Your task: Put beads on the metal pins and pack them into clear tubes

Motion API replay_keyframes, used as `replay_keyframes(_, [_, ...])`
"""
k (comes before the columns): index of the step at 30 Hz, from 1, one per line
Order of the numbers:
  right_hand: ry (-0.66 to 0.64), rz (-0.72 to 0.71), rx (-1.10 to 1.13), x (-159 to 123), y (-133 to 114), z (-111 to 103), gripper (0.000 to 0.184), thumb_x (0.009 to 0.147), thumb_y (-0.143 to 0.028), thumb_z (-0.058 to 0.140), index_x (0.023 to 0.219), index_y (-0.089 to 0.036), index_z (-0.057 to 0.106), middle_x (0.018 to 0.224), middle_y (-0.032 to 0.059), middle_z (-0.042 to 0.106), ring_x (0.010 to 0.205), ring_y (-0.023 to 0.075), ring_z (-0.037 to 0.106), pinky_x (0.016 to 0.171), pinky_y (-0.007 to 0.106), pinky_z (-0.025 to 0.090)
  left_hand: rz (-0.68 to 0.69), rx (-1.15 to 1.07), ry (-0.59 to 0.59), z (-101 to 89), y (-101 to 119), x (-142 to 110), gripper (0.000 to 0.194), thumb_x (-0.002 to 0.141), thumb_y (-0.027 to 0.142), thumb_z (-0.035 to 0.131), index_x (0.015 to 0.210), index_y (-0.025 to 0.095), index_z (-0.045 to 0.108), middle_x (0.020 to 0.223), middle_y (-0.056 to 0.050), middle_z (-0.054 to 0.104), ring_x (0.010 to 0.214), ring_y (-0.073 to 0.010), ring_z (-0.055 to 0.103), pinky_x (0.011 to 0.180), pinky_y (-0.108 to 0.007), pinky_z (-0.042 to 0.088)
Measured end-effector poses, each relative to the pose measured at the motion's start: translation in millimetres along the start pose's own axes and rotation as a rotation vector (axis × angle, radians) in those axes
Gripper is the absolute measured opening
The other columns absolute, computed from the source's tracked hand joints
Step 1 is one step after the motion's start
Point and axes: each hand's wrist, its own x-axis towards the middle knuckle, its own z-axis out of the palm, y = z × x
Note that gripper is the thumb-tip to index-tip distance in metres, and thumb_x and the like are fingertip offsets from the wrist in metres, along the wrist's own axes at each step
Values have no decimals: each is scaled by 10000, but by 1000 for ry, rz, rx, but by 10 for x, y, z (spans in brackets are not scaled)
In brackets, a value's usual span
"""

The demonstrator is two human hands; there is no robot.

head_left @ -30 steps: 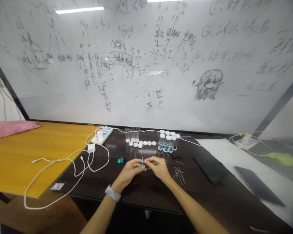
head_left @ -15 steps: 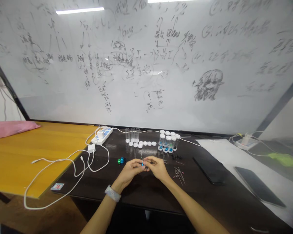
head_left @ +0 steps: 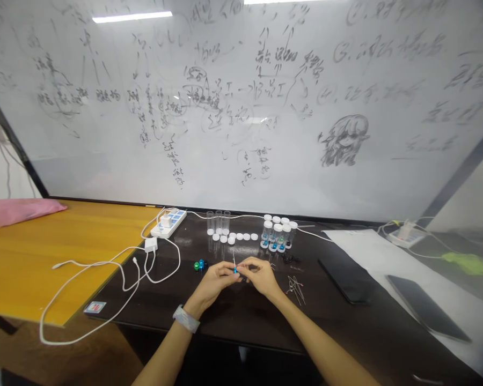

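My left hand (head_left: 212, 283) and my right hand (head_left: 261, 276) meet above the front middle of the dark table. Between their closed fingertips is a small shiny blue piece (head_left: 235, 270), mostly covered by the fingers. A thin metal wire (head_left: 234, 258) stands up from it. Left of my left hand lie a green ball (head_left: 196, 266) and a blue ball (head_left: 202, 264), with something dark beside them. Several thin wires with small reddish bits (head_left: 295, 290) lie crossed to the right of my right hand. Small black pieces (head_left: 290, 259) lie behind those wires.
Clear tubes (head_left: 218, 221) and several white caps (head_left: 240, 236) stand at the back. Capped tubes holding coloured pieces (head_left: 278, 236) are grouped to their right. A power strip (head_left: 169, 223) with white cables (head_left: 116, 262) is at left. Two dark flat devices (head_left: 344, 279) lie at right.
Both hands stay nearly in place. The fingertips and the blue piece with its upright wire shift only very slightly.
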Motion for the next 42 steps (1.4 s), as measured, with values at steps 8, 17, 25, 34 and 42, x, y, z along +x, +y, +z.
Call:
replay_keyframes(8, [31, 41, -3, 6, 11, 42, 322, 733, -468, 796, 738, -171, 672, 598, -27, 563, 427, 95, 508, 384, 206, 430, 3, 28, -8, 28, 16, -11, 362, 662, 274, 882, 956, 143, 717, 754, -34, 733, 811, -202, 724, 859, -320, 507])
replay_keyframes(17, [-94, 41, 42, 7, -36, -11, 313, 798, -465, 741, 917, -176, 737, 703, 12, 638, 490, 127, 598, 424, 233, 506, 10, 39, -21, 8, -1, 2, 355, 676, 263, 874, 972, 143, 718, 790, -55, 748, 828, -209, 723, 860, -324, 502])
replay_keyframes(25, [-127, -34, -21, 12, -45, -66, 270, 830, -452, 716, 863, -189, 770, 868, 60, 678, 525, 117, 597, 432, 232, 509, 11, 45, -20, 1, -7, -4, 358, 675, 273, 874, 972, 148, 718, 795, -53, 748, 839, -214, 726, 863, -325, 505])
replay_keyframes(34, [-43, -35, -94, 19, -14, -60, 316, 763, -485, 774, 735, -172, 733, 724, 43, 660, 521, 124, 556, 405, 214, 430, 27, 76, -41, 4, -16, 0, 343, 688, 265, 866, 974, 152, 715, 788, -50, 748, 821, -202, 724, 856, -317, 503])
replay_keyframes(42, [-131, -116, -190, -3, -66, -104, 242, 844, -427, 706, 841, -188, 747, 775, 42, 653, 593, 130, 561, 450, 208, 416, 41, 65, -37, -23, -39, 17, 357, 687, 261, 866, 993, 157, 714, 807, -54, 751, 829, -196, 721, 861, -307, 498])
